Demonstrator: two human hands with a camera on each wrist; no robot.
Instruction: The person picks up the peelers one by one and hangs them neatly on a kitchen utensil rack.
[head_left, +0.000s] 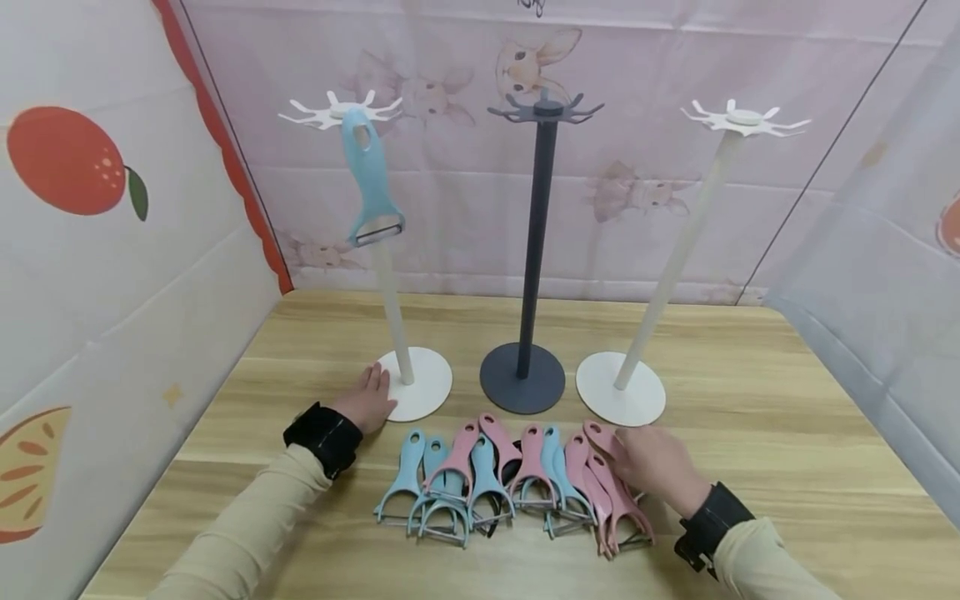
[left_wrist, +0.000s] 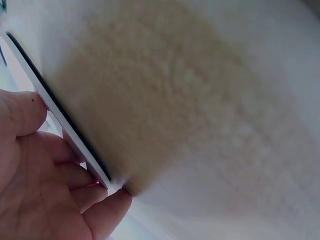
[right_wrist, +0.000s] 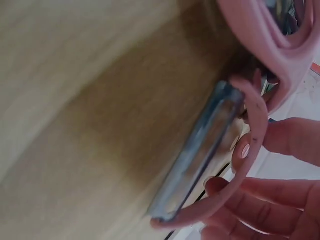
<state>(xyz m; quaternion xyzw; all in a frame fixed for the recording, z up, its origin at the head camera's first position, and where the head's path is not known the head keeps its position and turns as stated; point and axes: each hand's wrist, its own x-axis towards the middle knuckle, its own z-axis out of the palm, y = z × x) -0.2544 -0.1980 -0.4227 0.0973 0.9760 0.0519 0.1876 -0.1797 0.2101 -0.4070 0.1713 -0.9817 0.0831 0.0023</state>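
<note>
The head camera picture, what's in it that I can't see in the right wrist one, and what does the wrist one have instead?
Only the head view: the hanging blue peeler, the left hand, three hooked stand tops and the red fruit printed on the wall.

Only the right wrist view: the palm side of fingers on the right hand, and a close look at the slot in a pink peeler's blade.

Both: the right hand, pink peelers and the wooden table.

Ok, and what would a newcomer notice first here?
Probably the blue peeler hanging from the left white stand, before the pink rabbit-print backdrop. Next, the heap of pink and blue peelers nearer on the table, where the right hand grips a pink peeler at the heap's right end.
</note>
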